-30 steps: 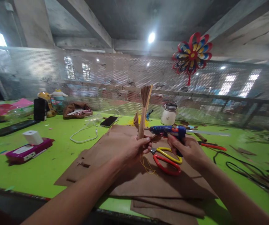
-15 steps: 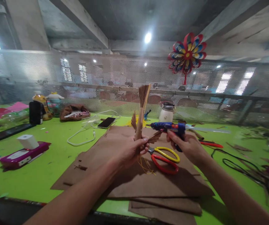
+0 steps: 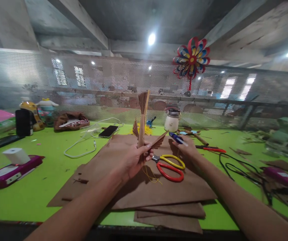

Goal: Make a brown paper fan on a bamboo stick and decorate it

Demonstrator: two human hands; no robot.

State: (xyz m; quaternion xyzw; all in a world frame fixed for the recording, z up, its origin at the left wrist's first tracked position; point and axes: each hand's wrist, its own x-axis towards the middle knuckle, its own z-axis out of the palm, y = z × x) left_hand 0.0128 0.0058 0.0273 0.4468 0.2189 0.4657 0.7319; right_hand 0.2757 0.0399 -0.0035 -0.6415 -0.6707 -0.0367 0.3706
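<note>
Upright in my left hand [image 3: 133, 160] is a brown folded-paper piece [image 3: 141, 125], a narrow stem with pleated fans at its top and sides. My fingers pinch it near its base, and thin yellow strands [image 3: 152, 177] hang below. Off to the right, my right hand [image 3: 187, 150] is closed around a blue hot glue gun [image 3: 176, 137], whose body is partly hidden by the hand. A gap separates the gun from the paper piece. Scissors [image 3: 171, 172] with one yellow and one red handle lie on stacked brown sheets [image 3: 123, 197] beneath my hands.
A phone [image 3: 108, 131] and white cable [image 3: 70, 152] lie left of the sheets. Farther left sits a purple power strip [image 3: 13, 172] with a white plug. A lidded jar [image 3: 172, 121] stands behind. Red-handled pliers-like tool [image 3: 215, 150] and black cord [image 3: 244, 170] lie right.
My right hand has moved the glue gun away from the paper piece, lower and pointing more forward. The left hand still holds the piece upright. The camera view has turned slightly right.
</note>
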